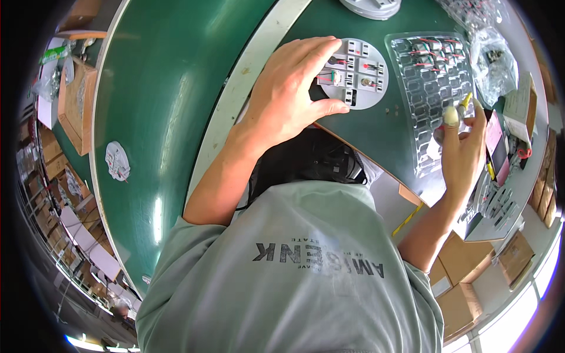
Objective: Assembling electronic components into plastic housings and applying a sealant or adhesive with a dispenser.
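A round light-grey plastic plate lies on the green table, carrying small slotted blocks and small parts with red and black wires. My left hand spans its left side, thumb at the near edge and fingers at the far edge, gripping it. To the right, a clear plastic compartment tray holds several small motors with red wires at its far end. My right hand is over the tray's right edge, fingers curled together. A pale cap covers its thumb tip, and a small yellow piece shows by the fingers; what they hold is unclear.
Another grey round part lies at the far edge. Clear plastic bags and an open carton stand beyond the tray. Left of me runs a green conveyor belt with a white round part. Cardboard boxes sit lower right.
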Available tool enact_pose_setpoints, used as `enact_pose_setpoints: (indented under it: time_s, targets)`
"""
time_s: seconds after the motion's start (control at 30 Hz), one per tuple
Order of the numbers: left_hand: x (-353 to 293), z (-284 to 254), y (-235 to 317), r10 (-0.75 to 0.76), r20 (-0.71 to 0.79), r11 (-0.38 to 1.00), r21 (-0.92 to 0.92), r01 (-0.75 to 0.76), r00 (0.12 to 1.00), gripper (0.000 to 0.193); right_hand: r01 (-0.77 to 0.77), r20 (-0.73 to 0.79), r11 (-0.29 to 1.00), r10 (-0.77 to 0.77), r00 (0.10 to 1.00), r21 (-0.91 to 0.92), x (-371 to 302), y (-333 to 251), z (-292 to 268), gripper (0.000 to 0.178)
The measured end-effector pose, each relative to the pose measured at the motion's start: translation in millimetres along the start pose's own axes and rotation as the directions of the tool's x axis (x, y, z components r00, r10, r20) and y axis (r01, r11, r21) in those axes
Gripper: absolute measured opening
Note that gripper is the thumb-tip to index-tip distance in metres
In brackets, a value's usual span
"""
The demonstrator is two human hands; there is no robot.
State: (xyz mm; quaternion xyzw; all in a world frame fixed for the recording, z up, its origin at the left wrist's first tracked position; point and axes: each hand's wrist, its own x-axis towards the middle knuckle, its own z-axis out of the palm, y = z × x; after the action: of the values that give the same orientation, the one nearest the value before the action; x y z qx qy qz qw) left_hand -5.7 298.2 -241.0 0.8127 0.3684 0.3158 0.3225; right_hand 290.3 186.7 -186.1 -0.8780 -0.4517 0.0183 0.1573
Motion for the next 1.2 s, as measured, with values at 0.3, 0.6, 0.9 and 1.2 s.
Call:
enact_pose_setpoints:
  time_s: [0.3, 0.6, 0.9, 1.2]
  targets:
    - [2, -2, -4, 0.0, -0.026, 0.999, 0.042, 0.001, 1.0, 0.092, -0.252, 0.216, 0.909, 0.187, 0.958, 0.333, 1, -5, -4, 0.068]
    - [1, 1, -8, 0.004, -0.047, 0.99, 0.14, 0.002, 0.999, 0.089, 0.028, 0.07, 0.254, -0.368, 0.927, 0.967, -28, -119, 38, 0.046]
    - [4, 1, -13, 0.028, -0.117, 0.996, 0.091, -0.017, 0.993, 0.087, 0.148, 0.144, 0.561, -0.442, 0.885, 0.815, -29, -142, 61, 0.049]
    - [-2, -6, -27, -0.006, -0.096, 0.996, 0.086, 0.014, 0.995, 0.093, 0.11, 0.007, 0.331, -0.332, 0.943, 0.937, -4, -119, 51, 0.048]
